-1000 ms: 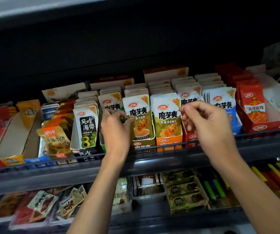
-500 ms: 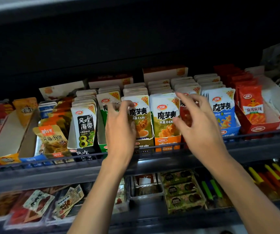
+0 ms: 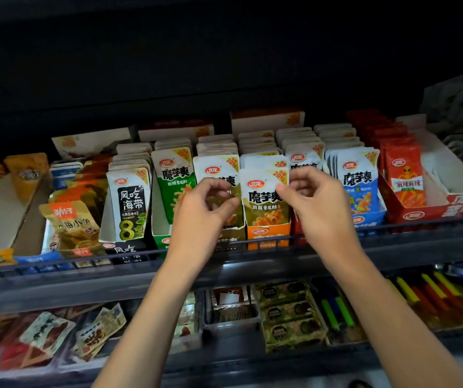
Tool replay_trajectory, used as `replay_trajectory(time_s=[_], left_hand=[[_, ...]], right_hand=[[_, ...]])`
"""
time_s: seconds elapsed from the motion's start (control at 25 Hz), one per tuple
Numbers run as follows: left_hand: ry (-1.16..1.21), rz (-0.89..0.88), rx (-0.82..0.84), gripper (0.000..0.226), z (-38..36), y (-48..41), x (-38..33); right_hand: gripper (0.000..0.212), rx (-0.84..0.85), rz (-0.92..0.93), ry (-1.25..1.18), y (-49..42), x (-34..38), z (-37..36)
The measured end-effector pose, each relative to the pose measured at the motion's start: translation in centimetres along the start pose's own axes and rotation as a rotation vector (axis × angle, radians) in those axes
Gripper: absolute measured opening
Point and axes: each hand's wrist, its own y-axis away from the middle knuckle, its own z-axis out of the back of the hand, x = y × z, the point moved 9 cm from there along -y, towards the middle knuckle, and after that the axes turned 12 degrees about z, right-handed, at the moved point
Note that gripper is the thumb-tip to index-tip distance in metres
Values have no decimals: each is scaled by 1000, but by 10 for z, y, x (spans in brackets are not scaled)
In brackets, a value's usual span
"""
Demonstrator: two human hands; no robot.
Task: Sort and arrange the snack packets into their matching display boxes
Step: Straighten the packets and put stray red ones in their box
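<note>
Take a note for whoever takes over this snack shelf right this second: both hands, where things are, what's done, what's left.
Left hand: fingers curled in front of the white packet row; grip unclear.
Right hand: fingers curled, thumb at the edge of the white-and-olive front packet in the orange cardboard box; grip unclear.
Done: green-and-white packets and blue-and-white packets stand upright in same-coloured boxes.
Left: the gold fish packet leans among mixed packets at the left end; probably sort there next.
</note>
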Motion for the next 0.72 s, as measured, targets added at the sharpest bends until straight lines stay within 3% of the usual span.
replay_trajectory(time_s=[0.16,0.24,0.4,0.56,0.72], left_hand=[[-148,-18,40,32,-12,1,3],[-160,-39,40,31,-11,3,1],[23,-112,143,14,-6,16,-23],[289,-166,344,13,-1,40,-57],[338,-183,392,12,1,45,-59]], right_hand=[[9,111,-40,85,3,-10,-6],[12,57,2,48,3,-4,1],[13,-100,146,-224,-3,40,25],[15,-29,185,-388,0,64,24],[16,-13,162,-452,3,66,22]])
